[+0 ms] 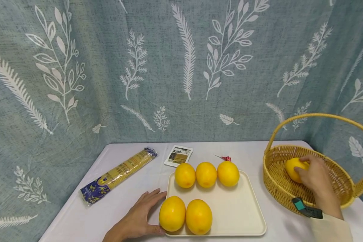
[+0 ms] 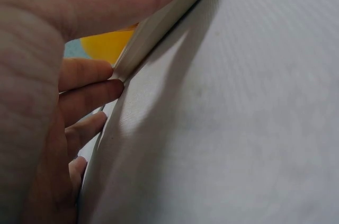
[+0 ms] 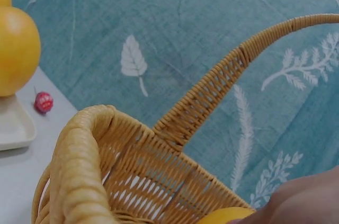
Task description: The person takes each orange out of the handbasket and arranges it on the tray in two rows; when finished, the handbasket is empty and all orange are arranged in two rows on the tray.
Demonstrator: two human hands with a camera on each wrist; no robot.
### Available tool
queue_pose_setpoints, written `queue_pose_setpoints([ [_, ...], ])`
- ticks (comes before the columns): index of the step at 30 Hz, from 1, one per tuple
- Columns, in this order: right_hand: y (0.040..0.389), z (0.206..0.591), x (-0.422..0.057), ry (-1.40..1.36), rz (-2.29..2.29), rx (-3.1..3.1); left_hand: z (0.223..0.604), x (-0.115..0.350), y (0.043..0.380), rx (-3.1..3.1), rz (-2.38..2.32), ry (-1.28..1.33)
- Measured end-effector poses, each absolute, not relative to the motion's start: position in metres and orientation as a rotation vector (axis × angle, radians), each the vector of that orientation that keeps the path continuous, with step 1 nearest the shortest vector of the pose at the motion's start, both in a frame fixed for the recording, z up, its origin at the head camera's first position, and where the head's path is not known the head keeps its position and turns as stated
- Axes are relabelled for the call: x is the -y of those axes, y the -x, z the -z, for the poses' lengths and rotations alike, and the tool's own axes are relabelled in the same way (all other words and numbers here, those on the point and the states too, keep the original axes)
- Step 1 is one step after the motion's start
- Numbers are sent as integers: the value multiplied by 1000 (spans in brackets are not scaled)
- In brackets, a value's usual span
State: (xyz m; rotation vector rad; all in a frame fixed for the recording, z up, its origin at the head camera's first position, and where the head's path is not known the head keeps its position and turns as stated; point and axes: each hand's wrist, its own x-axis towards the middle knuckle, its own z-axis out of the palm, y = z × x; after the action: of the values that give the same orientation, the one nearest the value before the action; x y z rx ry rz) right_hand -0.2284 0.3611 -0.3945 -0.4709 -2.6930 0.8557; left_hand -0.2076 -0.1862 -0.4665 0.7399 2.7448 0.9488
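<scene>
In the wicker basket (image 1: pixel 275 188), at the right of the head view, my right hand (image 1: pixel 316 174) grips an orange (image 1: pixel 291 169) with thumb and fingers. Only the top of that orange shows at the bottom of the right wrist view. My left hand (image 1: pixel 142 215) lies at the left edge of the cream tray (image 1: pixel 233 210), thumb and fingers spread. The left wrist view shows its fairly straight fingers (image 2: pixel 90 97) touching the tray's rim. On the tray sit three oranges (image 1: pixel 206 174) in a back row and two more (image 1: pixel 198 216) in front.
A long packet of noodles (image 1: pixel 118 174) lies on the white table at the left. Behind the tray are a small white and brown packet (image 1: pixel 179 155) and a small red item (image 1: pixel 227 158) with a thin pointed end. The basket's handle (image 1: pixel 314 115) arches high. A patterned curtain hangs behind.
</scene>
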Motion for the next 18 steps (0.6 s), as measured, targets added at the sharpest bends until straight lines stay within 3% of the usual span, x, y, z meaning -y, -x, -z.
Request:
queue_pose_setpoints([
  [18,227,393,-371,569,-909,2810,466,185,206,-2752,-946,-729],
])
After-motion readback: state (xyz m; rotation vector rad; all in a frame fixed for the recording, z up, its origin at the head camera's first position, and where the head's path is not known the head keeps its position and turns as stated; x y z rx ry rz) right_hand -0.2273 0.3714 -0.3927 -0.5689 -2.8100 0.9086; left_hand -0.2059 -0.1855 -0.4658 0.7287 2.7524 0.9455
